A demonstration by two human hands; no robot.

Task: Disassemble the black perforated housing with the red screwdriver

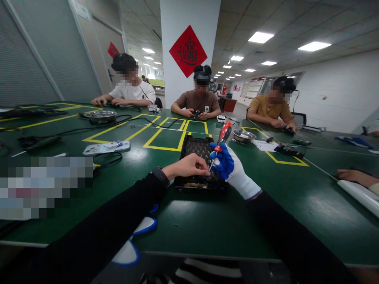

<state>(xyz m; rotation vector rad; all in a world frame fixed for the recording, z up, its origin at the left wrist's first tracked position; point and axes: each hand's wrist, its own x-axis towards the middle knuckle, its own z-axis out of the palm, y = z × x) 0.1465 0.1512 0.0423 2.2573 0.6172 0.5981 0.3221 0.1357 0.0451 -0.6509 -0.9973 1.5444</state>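
Note:
A black plastic casing [195, 149] lies on the green table in front of me, with a thin brownish strip [195, 185] inside its near end. My right hand [229, 163], in a white glove with blue coating, grips a screwdriver [224, 136] with a red and black handle. Its shaft slants down into the casing. Bare and with a dark band at the wrist, my left hand [191, 165] pinches its fingertips together close to the screwdriver's tip, over the casing. Whatever sits between those fingertips is too small to make out.
Another glove [145, 225] lies under my left forearm near the table's edge. Metal bowls [244, 135], cables, a pale tray [106, 147] and black parts [288, 150] lie around. Several people sit across the table; another person's arm [358, 179] reaches in at right.

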